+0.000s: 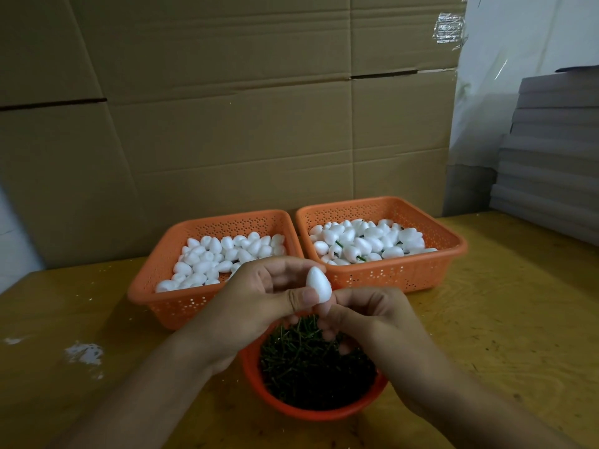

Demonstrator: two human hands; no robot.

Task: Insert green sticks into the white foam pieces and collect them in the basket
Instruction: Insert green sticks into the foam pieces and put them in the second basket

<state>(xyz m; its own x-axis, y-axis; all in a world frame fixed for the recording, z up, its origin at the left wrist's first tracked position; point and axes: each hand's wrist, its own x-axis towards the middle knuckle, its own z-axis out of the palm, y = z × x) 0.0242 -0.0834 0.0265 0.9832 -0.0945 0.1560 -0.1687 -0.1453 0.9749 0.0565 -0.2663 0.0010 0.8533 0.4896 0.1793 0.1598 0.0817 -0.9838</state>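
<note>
My left hand has its grip pinched on a white foam egg, thumb across the lower front and the other fingers curled behind it. The egg stands nearly upright, long axis running from 6 to 12 o'clock with a slight lean, narrow end up and blunt end down toward the thumb. My right hand sits just at 4 o'clock of the egg, its fingertips bunched and touching the egg's underside; I cannot tell whether a green stick is pinched there, since the fingers hide it. I judge that the stick has to go in along that upright axis, from below, so the right hand is the one placed to push.

Straight below both hands, at 6 o'clock, the round red bowl holds the heap of green sticks, right under the right fingers.

Out at 11 o'clock on the counter is the left orange basket of plain eggs. At 1 o'clock, touching it side by side, is the right orange basket, where eggs with green stems showing lie; I take that as the drop-off, nearer my right hand.
</note>
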